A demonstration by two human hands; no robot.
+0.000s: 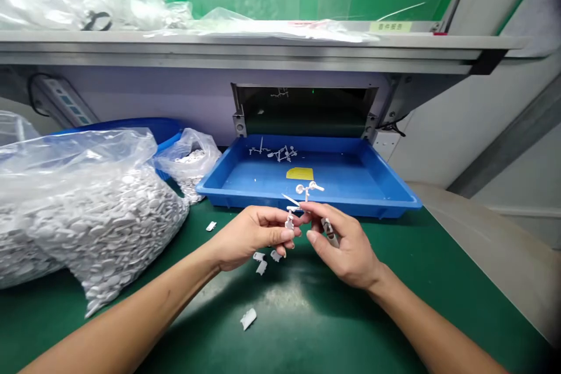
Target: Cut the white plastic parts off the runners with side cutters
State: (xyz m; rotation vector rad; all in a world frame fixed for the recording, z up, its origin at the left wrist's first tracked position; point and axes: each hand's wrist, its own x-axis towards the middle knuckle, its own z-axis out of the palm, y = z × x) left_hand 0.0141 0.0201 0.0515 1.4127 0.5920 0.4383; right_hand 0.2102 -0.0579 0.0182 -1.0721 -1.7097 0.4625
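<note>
My left hand (263,231) pinches a small white plastic part (290,220) between thumb and fingers. Just beside it, my right hand (344,242) is closed, its fingertips close to the same part. A white plastic sprue (307,189) with round ends sticks up beyond the right fingers, and a thin pale spike points out to its left. Tucked in the right palm is a small tool (330,232) with metal and a light grey handle; its kind is mostly hidden. Loose white plastic pieces (262,267) lie under the hands, and another white piece (248,319) is nearer me.
A blue tray (363,201) behind the hands holds white sprues (283,153) and a yellow label. Beyond it opens a slot with a dark belt (302,123). Clear bags of white parts (118,234) stand at left. A metal-edged shelf (263,55) crosses above the green table (350,327).
</note>
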